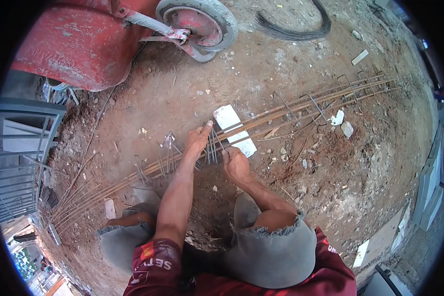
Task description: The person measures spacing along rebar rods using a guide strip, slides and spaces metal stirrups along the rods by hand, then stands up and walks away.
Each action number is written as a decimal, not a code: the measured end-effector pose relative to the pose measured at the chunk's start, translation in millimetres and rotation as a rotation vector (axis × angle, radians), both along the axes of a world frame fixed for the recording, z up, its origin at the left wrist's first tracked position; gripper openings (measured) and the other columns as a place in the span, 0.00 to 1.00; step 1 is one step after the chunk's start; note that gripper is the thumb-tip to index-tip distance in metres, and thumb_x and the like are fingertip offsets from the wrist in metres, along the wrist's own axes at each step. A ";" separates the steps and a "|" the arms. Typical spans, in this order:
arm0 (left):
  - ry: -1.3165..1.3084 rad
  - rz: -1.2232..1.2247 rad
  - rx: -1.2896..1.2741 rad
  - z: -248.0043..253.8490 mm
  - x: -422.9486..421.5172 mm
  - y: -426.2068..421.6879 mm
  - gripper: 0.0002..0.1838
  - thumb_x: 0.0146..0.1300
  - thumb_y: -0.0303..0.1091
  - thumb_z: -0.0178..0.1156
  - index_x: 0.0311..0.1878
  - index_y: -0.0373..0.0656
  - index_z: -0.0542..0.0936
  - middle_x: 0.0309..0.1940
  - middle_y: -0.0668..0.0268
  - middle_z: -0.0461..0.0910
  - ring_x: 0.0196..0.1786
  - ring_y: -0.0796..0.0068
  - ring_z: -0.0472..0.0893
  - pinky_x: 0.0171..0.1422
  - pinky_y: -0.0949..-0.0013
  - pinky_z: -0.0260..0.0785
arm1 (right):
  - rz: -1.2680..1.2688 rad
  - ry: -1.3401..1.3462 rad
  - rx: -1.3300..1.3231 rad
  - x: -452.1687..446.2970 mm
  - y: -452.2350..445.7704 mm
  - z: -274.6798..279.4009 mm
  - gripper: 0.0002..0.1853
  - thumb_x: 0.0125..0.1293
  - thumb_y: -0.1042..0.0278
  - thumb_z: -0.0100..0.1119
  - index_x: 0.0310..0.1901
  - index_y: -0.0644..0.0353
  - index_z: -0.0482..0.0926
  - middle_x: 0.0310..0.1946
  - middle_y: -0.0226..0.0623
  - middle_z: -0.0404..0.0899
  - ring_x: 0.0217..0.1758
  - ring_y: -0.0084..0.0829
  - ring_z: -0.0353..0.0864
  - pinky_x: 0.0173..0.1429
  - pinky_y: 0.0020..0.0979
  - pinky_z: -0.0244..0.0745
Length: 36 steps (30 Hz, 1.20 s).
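A long bundle of rusty steel rebar rods [261, 121] runs diagonally across the dirt in front of my knees. Several bent-wire stirrups [211, 148] are gathered around the rods between my hands. My left hand [198, 139] is closed on the far upper side of these stirrups. Lower and to the right, my right hand [237, 165] pinches a stirrup's near side with thumb and fingers. Under the rods lies a white flat block [226, 117]. More stirrups sit along the rods, one of them a tilted stirrup [317, 108] farther right. The fingertips are partly hidden.
An overturned red wheelbarrow [79, 44] with a grey wheel [222, 24] lies at upper left. A coil of dark wire [296, 34] rests at the top. A grey metal grille [22, 158] stands left. Stones and rubble, including a pale stone [347, 129], dot the ground.
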<state>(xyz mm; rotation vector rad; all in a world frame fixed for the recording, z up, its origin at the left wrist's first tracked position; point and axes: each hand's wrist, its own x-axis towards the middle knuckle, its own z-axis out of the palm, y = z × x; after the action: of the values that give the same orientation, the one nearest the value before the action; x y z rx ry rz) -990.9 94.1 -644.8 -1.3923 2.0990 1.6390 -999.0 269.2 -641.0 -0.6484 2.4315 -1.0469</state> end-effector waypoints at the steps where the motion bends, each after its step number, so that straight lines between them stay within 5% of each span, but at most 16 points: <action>1: 0.002 0.013 0.009 2.6 5.4 0.2 0.27 0.60 0.54 0.63 0.40 0.32 0.82 0.33 0.60 0.81 0.39 0.73 0.76 0.46 0.64 0.69 | -0.012 -0.011 -0.016 -0.7 -0.1 0.9 0.12 0.67 0.63 0.53 0.34 0.66 0.76 0.30 0.56 0.77 0.33 0.56 0.79 0.39 0.51 0.74; 3: -0.111 -0.389 -0.167 11.4 5.8 -5.9 0.29 0.62 0.55 0.60 0.42 0.30 0.81 0.36 0.56 0.82 0.41 0.70 0.76 0.49 0.62 0.69 | 0.034 -0.027 -0.006 -3.9 3.6 -2.4 0.12 0.66 0.63 0.54 0.36 0.66 0.77 0.29 0.56 0.77 0.33 0.56 0.79 0.39 0.51 0.74; 4: -0.096 -0.389 -0.176 13.0 8.3 -8.5 0.29 0.62 0.55 0.60 0.42 0.30 0.81 0.36 0.56 0.82 0.41 0.70 0.76 0.49 0.62 0.69 | 0.064 -0.055 0.000 -5.3 4.3 -2.4 0.12 0.66 0.64 0.54 0.37 0.67 0.78 0.27 0.56 0.78 0.33 0.57 0.79 0.39 0.51 0.74; 6: -0.076 -0.478 -0.101 16.1 12.8 -14.4 0.27 0.61 0.52 0.61 0.42 0.31 0.80 0.41 0.45 0.81 0.45 0.50 0.80 0.50 0.56 0.70 | 0.010 -0.013 -0.048 -7.5 12.6 0.8 0.12 0.66 0.64 0.55 0.39 0.66 0.78 0.30 0.54 0.78 0.34 0.56 0.79 0.41 0.50 0.74; 8: -0.053 -0.470 -0.098 8.5 14.5 -18.3 0.25 0.62 0.50 0.61 0.42 0.32 0.80 0.39 0.48 0.82 0.43 0.56 0.80 0.49 0.58 0.70 | -0.057 0.013 -0.074 -13.0 19.2 6.3 0.12 0.65 0.64 0.56 0.41 0.65 0.78 0.33 0.52 0.78 0.36 0.54 0.78 0.42 0.49 0.73; 9: -0.043 -0.444 -0.086 6.4 14.7 -16.8 0.22 0.62 0.48 0.61 0.41 0.33 0.80 0.36 0.52 0.82 0.41 0.62 0.80 0.48 0.59 0.70 | -0.030 0.249 -0.064 -17.5 21.1 10.9 0.11 0.63 0.65 0.57 0.42 0.64 0.78 0.36 0.49 0.77 0.39 0.51 0.77 0.43 0.47 0.73; 11: 0.164 -0.194 -0.247 -0.4 15.1 -5.4 0.18 0.61 0.47 0.63 0.42 0.39 0.80 0.36 0.56 0.81 0.44 0.60 0.79 0.50 0.56 0.68 | 0.124 0.479 0.058 -25.0 27.5 20.6 0.12 0.60 0.67 0.56 0.45 0.60 0.76 0.46 0.41 0.72 0.46 0.42 0.72 0.48 0.41 0.71; 13: 0.213 -0.251 -0.894 22.9 6.4 12.4 0.15 0.59 0.44 0.64 0.40 0.41 0.81 0.38 0.59 0.79 0.49 0.59 0.76 0.56 0.55 0.63 | 0.281 0.477 0.100 -26.5 25.1 8.8 0.15 0.59 0.68 0.53 0.47 0.60 0.75 0.46 0.41 0.71 0.48 0.41 0.72 0.49 0.42 0.71; 17: 0.363 -0.676 -0.867 29.8 -17.1 25.8 0.13 0.59 0.41 0.61 0.39 0.41 0.81 0.39 0.58 0.78 0.55 0.56 0.71 0.59 0.52 0.57 | 0.395 0.538 0.161 -31.3 18.4 1.3 0.16 0.57 0.67 0.52 0.47 0.61 0.75 0.46 0.40 0.69 0.48 0.39 0.71 0.48 0.38 0.70; 24: -0.132 -0.955 -0.801 51.5 -42.4 23.9 0.16 0.60 0.44 0.58 0.39 0.40 0.82 0.45 0.53 0.81 0.55 0.51 0.74 0.61 0.44 0.53 | 0.562 0.518 0.158 -23.3 2.5 -3.2 0.11 0.58 0.66 0.51 0.40 0.59 0.79 0.43 0.36 0.73 0.48 0.35 0.72 0.46 0.34 0.71; 27: -0.369 -1.056 -0.726 61.8 -48.3 21.8 0.18 0.62 0.47 0.54 0.42 0.44 0.84 0.47 0.51 0.81 0.61 0.49 0.72 0.70 0.42 0.48 | 0.486 0.652 0.111 -24.3 -7.2 -15.1 0.10 0.58 0.65 0.51 0.34 0.60 0.80 0.33 0.36 0.79 0.42 0.36 0.76 0.41 0.35 0.74; 28: -0.391 -1.086 -0.693 64.9 -50.4 20.4 0.18 0.62 0.47 0.54 0.42 0.44 0.84 0.47 0.51 0.81 0.61 0.49 0.72 0.70 0.42 0.48 | 0.584 0.498 0.288 -26.5 -11.7 -2.4 0.12 0.56 0.65 0.53 0.37 0.61 0.81 0.39 0.40 0.79 0.45 0.39 0.77 0.42 0.37 0.77; 30: -0.396 -1.087 -0.433 64.3 -52.2 10.4 0.18 0.63 0.49 0.53 0.43 0.46 0.84 0.47 0.51 0.81 0.62 0.49 0.71 0.70 0.42 0.48 | 0.623 0.348 0.338 -32.5 -19.0 12.8 0.11 0.54 0.66 0.54 0.32 0.62 0.82 0.37 0.42 0.80 0.43 0.41 0.79 0.38 0.39 0.77; 36: -0.097 -1.116 -0.618 42.1 -30.0 -4.9 0.17 0.66 0.46 0.49 0.40 0.46 0.83 0.39 0.55 0.82 0.50 0.54 0.76 0.60 0.48 0.53 | 0.548 0.354 0.320 -31.0 -23.1 -10.8 0.11 0.53 0.67 0.55 0.32 0.65 0.82 0.40 0.48 0.79 0.44 0.40 0.80 0.41 0.39 0.79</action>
<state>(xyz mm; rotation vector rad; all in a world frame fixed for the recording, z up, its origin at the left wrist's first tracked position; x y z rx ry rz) -1020.9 89.2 -602.7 -0.1436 2.6144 0.4911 -1030.0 246.1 -651.7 -1.3685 2.3978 -0.3367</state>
